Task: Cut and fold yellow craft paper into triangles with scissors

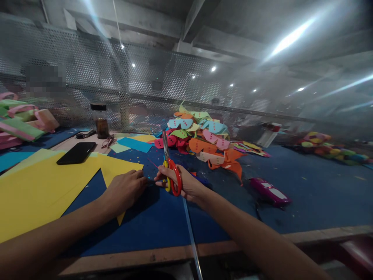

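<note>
My right hand [188, 182] is closed around a pair of scissors [175, 177] with red and yellow handles, raised over the blue table cover. The blades point up and look nearly closed. My left hand [126, 192] lies on a piece of yellow paper [109, 170], fingers curled down together at its right side. The paper's pointed lower tip shows below the wrist, and the hand hides its middle. Larger yellow sheets [43, 186] spread to the left. Just beyond the scissors rises a pile of cut paper masks [204, 134] in several colours.
A black phone [76, 153] lies on the yellow sheets, with a lidded jar [101, 122] behind. To the right is a purple device [269, 191]. A narrow shiny strip [190, 233] crosses the table's front edge. Perforated metal panels [151, 85] stand along the back.
</note>
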Action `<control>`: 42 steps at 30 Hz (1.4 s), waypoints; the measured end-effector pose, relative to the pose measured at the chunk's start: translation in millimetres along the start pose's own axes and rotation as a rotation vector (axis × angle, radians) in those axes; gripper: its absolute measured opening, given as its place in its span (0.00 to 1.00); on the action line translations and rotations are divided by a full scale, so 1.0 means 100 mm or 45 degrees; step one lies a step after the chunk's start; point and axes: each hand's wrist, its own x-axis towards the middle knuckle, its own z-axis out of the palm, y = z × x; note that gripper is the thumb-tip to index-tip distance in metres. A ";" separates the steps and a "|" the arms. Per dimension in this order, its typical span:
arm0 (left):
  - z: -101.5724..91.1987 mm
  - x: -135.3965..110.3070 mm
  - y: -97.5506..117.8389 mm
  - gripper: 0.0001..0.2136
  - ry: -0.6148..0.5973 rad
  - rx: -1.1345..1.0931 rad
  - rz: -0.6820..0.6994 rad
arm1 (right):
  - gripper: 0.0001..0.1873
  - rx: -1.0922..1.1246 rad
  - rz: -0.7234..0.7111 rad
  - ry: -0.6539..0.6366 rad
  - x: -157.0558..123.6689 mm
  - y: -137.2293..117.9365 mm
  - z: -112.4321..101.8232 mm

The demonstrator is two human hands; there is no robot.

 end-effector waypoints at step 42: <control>0.14 -0.61 0.19 0.25 0.143 -0.012 0.050 | 0.26 -0.160 -0.089 -0.061 -0.05 -0.02 0.06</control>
